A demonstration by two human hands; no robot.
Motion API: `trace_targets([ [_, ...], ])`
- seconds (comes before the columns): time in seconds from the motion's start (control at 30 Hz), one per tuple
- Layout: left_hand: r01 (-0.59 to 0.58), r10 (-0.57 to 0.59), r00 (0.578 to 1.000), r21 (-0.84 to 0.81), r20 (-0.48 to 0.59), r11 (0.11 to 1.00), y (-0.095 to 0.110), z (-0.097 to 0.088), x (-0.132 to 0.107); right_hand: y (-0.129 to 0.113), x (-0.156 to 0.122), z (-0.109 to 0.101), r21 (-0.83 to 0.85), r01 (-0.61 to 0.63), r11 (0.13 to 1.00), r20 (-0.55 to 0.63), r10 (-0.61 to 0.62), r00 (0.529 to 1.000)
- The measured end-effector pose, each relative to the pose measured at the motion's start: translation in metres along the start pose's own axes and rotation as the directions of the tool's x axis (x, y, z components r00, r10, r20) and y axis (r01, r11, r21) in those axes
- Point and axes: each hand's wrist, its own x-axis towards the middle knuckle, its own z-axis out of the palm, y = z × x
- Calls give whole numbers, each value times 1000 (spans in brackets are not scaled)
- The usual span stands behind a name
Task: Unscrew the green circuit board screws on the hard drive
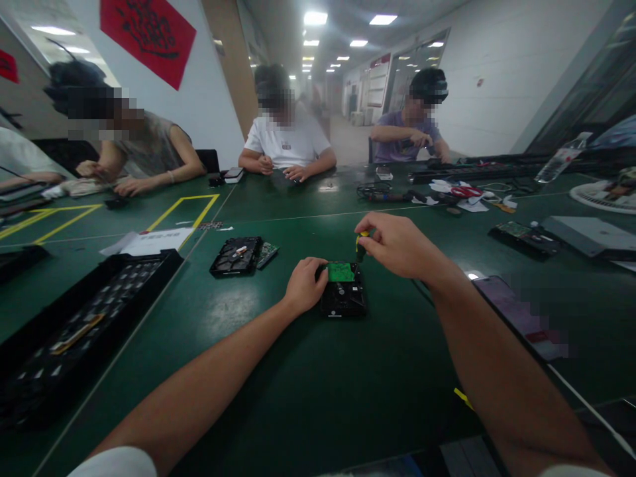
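Note:
In the head view a black hard drive [342, 301] with a green circuit board [341, 272] lies flat on the green table in front of me. My left hand [305, 285] grips its left edge, thumb and fingers bent at the upper corner. A screwdriver [362, 242] with a yellow and black handle is pinched upright in the fingers of my right hand [395, 244]. Its tip points down at the board's right edge; whether it touches a screw is too small to tell. Left of the drive sit another black drive casing [236, 256] and a loose circuit board [267, 255].
A long black tray [99, 318] with small parts stands at left, paper [156, 242] behind it. To the right are a phone [517, 311], another drive [524, 238], a grey case [591, 237] and a tilted bottle [561, 159]. Several people work across the table.

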Motion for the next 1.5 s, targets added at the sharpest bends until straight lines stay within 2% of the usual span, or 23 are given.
trace_targets([
  [0.23,4,-4,1000,-2,1,1000,1,0,0,0,3,0,3,23,1000,19,-23,1000],
  [0.43,9,-9,1000,-1,13,1000,1,-1,0,4,2,1,-11,-76,997,-40,75,996],
  [0.73,12,-12,1000,-3,16,1000,0,-1,0,-3,0,-3,10,33,999,56,-34,998],
  [0.97,9,-9,1000,-7,13,1000,0,0,1,0,2,-4,-50,4,999,18,-3,1000],
  [1.13,10,-10,1000,-1,12,1000,0,0,0,2,1,-3,-30,-42,999,0,42,999],
  [1.3,2,-2,1000,-6,10,1000,0,0,0,1,0,-2,30,-18,999,20,17,1000],
  [1.5,1,-1,1000,-2,2,1000,-1,2,0,-1,2,-1,58,68,996,11,-68,998],
])
